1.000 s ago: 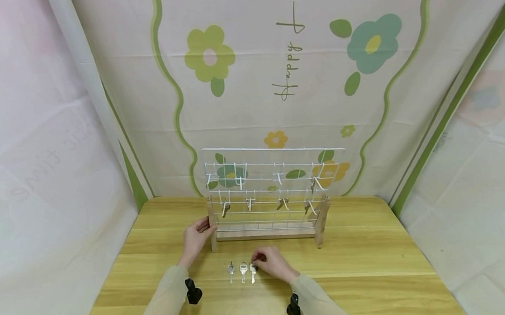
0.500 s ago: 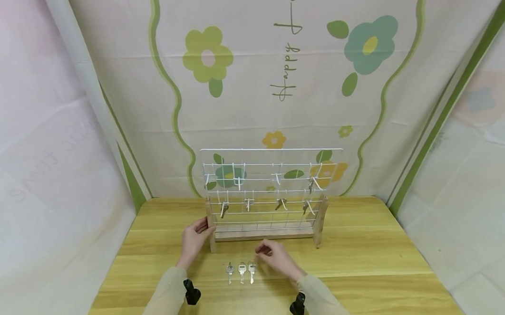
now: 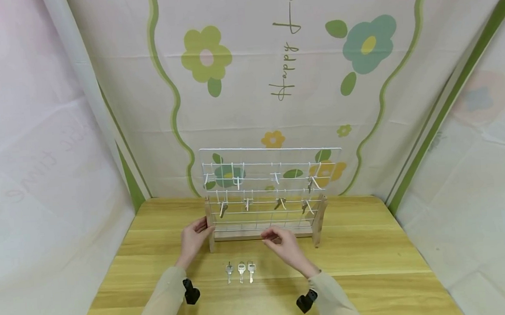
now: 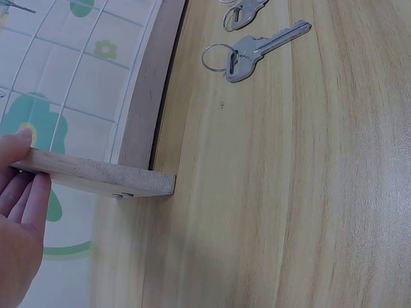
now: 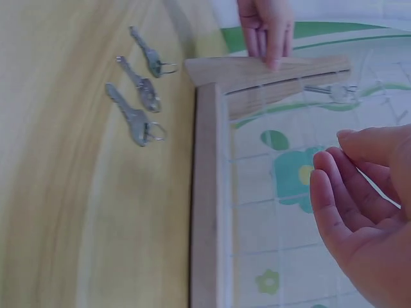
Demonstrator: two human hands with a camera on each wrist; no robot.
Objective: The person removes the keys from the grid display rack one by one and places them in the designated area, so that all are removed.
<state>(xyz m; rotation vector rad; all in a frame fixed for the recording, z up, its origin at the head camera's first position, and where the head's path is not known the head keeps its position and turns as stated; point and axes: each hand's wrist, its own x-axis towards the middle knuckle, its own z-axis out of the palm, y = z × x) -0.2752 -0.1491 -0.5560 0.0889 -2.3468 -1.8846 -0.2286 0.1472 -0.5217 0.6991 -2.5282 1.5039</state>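
Note:
A white wire rack on wooden feet (image 3: 239,235) stands upright on the table. My left hand (image 3: 193,237) grips its left wooden upright (image 4: 103,173), thumb on one side and fingers on the other. Three silver keys (image 3: 241,267) lie in a row before the rack, each with a small ring; the right wrist view shows the nearest key (image 5: 136,123) flat on the wood. In front of the rack's lower bar, my right hand (image 3: 286,246) hovers with loosely bent fingers (image 5: 327,199). Nothing shows between its thumb and fingertips.
Several keys hang from the rack's hooks, among them a dark key (image 3: 279,203) in the lower row and another key (image 3: 311,184) at upper right. White hooks (image 3: 238,183) project forward. A flower-printed cloth (image 3: 248,81) stands close behind the rack.
My right hand has left the rightmost key, rising and moving right and forward towards the rack. All three keys stay on the table. The left hand keeps its grip.

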